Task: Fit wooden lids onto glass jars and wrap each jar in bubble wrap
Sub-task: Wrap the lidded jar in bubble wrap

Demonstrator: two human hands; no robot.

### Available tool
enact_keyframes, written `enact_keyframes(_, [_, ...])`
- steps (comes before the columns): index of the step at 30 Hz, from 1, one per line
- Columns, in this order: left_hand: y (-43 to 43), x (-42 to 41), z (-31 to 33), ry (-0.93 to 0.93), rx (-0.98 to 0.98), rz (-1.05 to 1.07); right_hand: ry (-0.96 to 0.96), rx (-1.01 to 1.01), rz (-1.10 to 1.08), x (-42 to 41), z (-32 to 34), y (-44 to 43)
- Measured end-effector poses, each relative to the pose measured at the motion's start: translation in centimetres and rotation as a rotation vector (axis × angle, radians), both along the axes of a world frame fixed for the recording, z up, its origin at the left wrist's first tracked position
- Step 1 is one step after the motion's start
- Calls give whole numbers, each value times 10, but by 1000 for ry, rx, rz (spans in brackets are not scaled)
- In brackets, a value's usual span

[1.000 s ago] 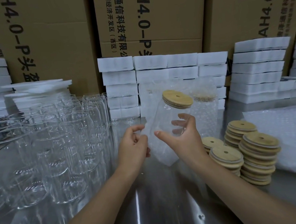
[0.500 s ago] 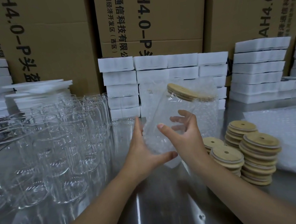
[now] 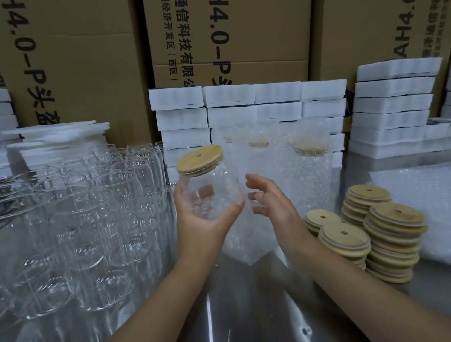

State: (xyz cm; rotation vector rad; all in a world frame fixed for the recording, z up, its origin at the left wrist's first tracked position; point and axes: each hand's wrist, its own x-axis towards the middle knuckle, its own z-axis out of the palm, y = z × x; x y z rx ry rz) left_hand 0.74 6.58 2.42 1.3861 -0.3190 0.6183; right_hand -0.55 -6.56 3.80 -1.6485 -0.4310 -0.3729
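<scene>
My left hand (image 3: 203,225) grips a clear glass jar (image 3: 213,192) from below, thumb across its front; a round wooden lid (image 3: 199,159) with a small hole sits on top. The jar is held upright above the steel table. My right hand (image 3: 273,202) hovers just right of the jar with relaxed fingers, touching the edge of a bubble wrap sheet (image 3: 245,242) that hangs beneath and behind the jar. Whether it pinches the wrap I cannot tell.
Many empty glass jars (image 3: 82,224) crowd the left. Stacks of wooden lids (image 3: 381,230) stand at the right, beside flat bubble wrap sheets (image 3: 447,207). Wrapped jars (image 3: 304,166) stand behind my hands. White foam blocks (image 3: 267,102) and cardboard boxes (image 3: 228,27) line the back.
The jar passed from my right hand to my left and swung from tilted right to upright, moving left. My right hand let go and now sits beside it.
</scene>
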Motion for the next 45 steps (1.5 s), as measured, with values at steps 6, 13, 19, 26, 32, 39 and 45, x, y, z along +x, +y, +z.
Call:
enact_keyframes(6, [3, -4, 9, -10, -184, 35, 62, -301, 150, 1, -20, 3])
enact_keyframes(13, [0, -10, 11, -71, -71, -120, 31, -198, -62, 4, -23, 4])
enact_keyframes(19, [5, -4, 1, 1, 182, -264, 7, 47, -27, 0, -6, 0])
enact_keyframes(26, [7, 2, -9, 33, 416, -271, 23, 120, 34, -4, 0, -3])
enact_keyframes(32, [3, 2, -10, -4, 364, -205, -15, 52, 18, -8, 3, 1])
enact_keyframes(39, [-1, 1, -9, -11, 290, -154, -77, 37, 4, -10, 4, 5])
enact_keyframes(45, [-4, -2, -7, -29, 227, -96, -125, 50, 10, -12, 6, 6])
